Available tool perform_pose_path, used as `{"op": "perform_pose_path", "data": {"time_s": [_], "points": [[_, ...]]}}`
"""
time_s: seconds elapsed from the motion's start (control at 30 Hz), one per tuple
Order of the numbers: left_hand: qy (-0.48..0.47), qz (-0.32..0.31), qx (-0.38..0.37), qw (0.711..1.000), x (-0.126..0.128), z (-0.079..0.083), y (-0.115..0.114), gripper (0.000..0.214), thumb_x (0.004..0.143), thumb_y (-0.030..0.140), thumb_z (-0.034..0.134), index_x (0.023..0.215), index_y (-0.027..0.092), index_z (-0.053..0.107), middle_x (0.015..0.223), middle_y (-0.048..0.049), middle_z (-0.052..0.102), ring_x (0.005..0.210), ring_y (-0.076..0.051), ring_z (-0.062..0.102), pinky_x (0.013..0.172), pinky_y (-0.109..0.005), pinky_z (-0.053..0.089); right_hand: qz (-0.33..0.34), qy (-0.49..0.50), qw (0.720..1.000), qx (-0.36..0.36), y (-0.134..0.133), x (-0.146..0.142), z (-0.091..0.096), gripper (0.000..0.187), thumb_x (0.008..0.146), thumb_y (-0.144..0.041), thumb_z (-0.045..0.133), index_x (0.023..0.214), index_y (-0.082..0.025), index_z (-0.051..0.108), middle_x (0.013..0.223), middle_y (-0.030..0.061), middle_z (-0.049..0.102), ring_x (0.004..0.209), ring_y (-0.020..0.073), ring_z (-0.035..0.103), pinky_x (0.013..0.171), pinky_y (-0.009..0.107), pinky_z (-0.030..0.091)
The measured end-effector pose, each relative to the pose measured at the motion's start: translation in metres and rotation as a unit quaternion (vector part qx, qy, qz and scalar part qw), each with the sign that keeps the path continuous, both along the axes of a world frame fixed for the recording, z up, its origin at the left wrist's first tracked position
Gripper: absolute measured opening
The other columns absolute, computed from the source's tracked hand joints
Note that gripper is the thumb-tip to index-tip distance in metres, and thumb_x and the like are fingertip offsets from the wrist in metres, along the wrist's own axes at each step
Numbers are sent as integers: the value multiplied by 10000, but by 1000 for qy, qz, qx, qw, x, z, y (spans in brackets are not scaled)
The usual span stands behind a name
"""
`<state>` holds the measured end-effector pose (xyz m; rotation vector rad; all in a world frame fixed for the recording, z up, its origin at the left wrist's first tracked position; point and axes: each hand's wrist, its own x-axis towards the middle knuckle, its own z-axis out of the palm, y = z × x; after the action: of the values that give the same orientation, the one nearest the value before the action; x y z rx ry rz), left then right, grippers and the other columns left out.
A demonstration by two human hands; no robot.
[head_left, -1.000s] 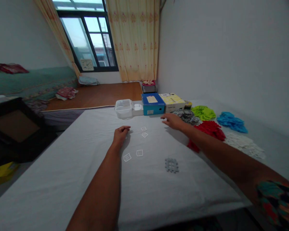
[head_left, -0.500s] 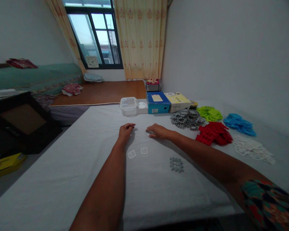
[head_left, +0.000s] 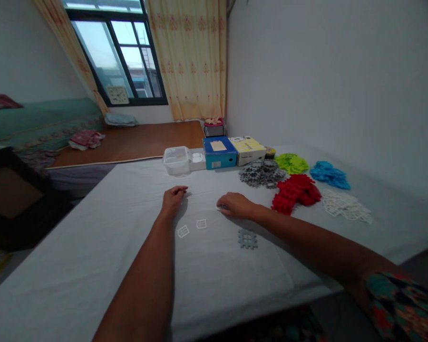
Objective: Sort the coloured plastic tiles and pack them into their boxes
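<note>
My left hand (head_left: 173, 201) is held over the white cloth with its fingers curled in; whether anything is in them is hidden. To its right, my right hand (head_left: 236, 205) pinches a small white plastic piece (head_left: 218, 207), mostly covered by the fingers. Two white lattice window pieces lie nearer to me, one upright (head_left: 201, 224) and one tilted (head_left: 183, 231). A grey square frame with notched edges (head_left: 248, 239) lies flat below my right hand.
Piles of grey (head_left: 260, 173), red (head_left: 295, 192), lime green (head_left: 291, 163), blue (head_left: 330, 174) and white pieces (head_left: 345, 205) lie on the right. A clear plastic tub (head_left: 176, 161), a blue box (head_left: 219, 153) and a yellow box (head_left: 247, 149) stand at the back.
The view has turned to the right, so most things appear shifted left. My right hand has come nearer to me and farther from my left hand, and the white piece shows at its fingertips.
</note>
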<state>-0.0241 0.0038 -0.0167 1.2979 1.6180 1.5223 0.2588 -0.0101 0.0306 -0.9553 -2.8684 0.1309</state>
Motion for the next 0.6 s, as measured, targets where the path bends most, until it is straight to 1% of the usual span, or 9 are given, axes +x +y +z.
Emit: {"op": "perform_pose_path", "data": {"time_s": [0.1, 0.2, 0.3, 0.37, 0.4, 0.47, 0.53, 0.57, 0.6], "points": [[-4, 3, -9, 1000, 2, 4, -2, 394, 579, 369, 648, 865, 129, 773, 736, -88, 716, 597, -156, 575, 514, -236, 355, -18, -2, 1000, -4, -18, 9, 1, 256, 906, -285, 529, 1072, -203, 706, 1008, 97, 738, 915, 229, 663, 762, 295, 446], [-1, 8, -12, 1000, 4, 8, -5, 377, 570, 363, 651, 850, 142, 774, 736, -82, 719, 635, -171, 599, 528, -239, 374, -30, 21, 999, -13, -30, 24, 2, 253, 912, -261, 512, 1064, -203, 706, 1014, 89, 736, 913, 224, 666, 771, 302, 461], [5, 10, -10, 1000, 5, 12, -7, 355, 568, 354, 639, 826, 149, 771, 735, -77, 720, 673, -182, 613, 561, -248, 395, -62, 105, 993, 7, -34, 60, 9, 239, 914, -263, 510, 1027, -193, 710, 1027, 89, 729, 951, 222, 655, 817, 315, 477], [16, 14, -14, 1000, 6, 14, -9, 351, 565, 353, 637, 822, 154, 770, 733, -76, 720, 658, -182, 607, 559, -254, 393, -117, 189, 975, 28, -34, 100, 13, 242, 924, -297, 501, 1002, -199, 709, 1014, 85, 726, 949, 209, 653, 843, 318, 484], [23, 15, -15, 1000, 7, 16, -10, 348, 564, 354, 639, 820, 158, 770, 732, -76, 721, 649, -183, 604, 554, -256, 390, -160, 228, 960, 37, -34, 124, 13, 246, 925, -318, 499, 996, -205, 706, 1007, 81, 725, 937, 203, 656, 844, 319, 489], [34, 15, -18, 999, 7, 17, -12, 340, 564, 358, 643, 814, 166, 771, 735, -77, 723, 640, -187, 601, 545, -260, 388, -277, 279, 918, 55, -34, 178, 8, 254, 907, -367, 515, 1017, -226, 695, 1027, 75, 727, 927, 210, 668, 831, 333, 502], [37, 8, -16, 999, 8, 18, -12, 341, 571, 361, 642, 821, 168, 772, 747, -81, 728, 638, -188, 603, 537, -258, 389, -399, 297, 864, 75, -36, 232, -4, 284, 878, -427, 534, 1020, -230, 682, 968, 73, 738, 842, 221, 685, 761, 342, 517], [37, 6, -17, 999, 8, 18, -12, 345, 573, 363, 642, 826, 168, 772, 750, -83, 730, 631, -186, 601, 531, -257, 388, -434, 290, 849, 80, -38, 256, -11, 290, 862, -452, 547, 990, -229, 680, 944, 72, 740, 821, 225, 688, 745, 344, 518], [37, 5, -19, 999, 8, 18, -12, 349, 573, 364, 644, 831, 168, 773, 752, -85, 732, 621, -184, 598, 524, -256, 386, -458, 278, 840, 81, -39, 276, -18, 290, 848, -468, 558, 959, -231, 681, 919, 70, 740, 812, 232, 690, 729, 346, 516]]}}
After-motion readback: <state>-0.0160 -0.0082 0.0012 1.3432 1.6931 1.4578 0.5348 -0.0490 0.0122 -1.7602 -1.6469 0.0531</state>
